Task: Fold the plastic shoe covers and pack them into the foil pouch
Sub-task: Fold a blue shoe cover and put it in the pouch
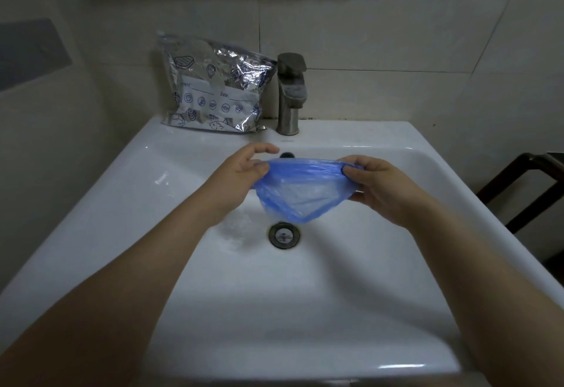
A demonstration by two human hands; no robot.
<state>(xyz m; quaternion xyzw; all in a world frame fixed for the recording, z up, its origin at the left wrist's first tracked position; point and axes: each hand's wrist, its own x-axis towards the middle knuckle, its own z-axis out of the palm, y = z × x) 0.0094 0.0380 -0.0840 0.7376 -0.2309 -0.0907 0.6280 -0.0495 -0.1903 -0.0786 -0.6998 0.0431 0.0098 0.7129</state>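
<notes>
The white sink [381, 173] takes most of the view. Far left on its rim, the foil pouch [213, 87] leans on the wall beside the tap [290, 93], within reach for packing. Over the basin, the left hand [241, 173] and right hand [375, 182] each pinch one end of a blue shoe cover [300, 194], stretching its elastic edge straight, probably for folding.

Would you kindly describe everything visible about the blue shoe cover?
The blue shoe cover is thin, translucent, crinkled plastic with a gathered upper edge. It is stretched between the left hand and right hand, each pinching one end, and sags to a point above the sink drain, touching nothing else.
</notes>
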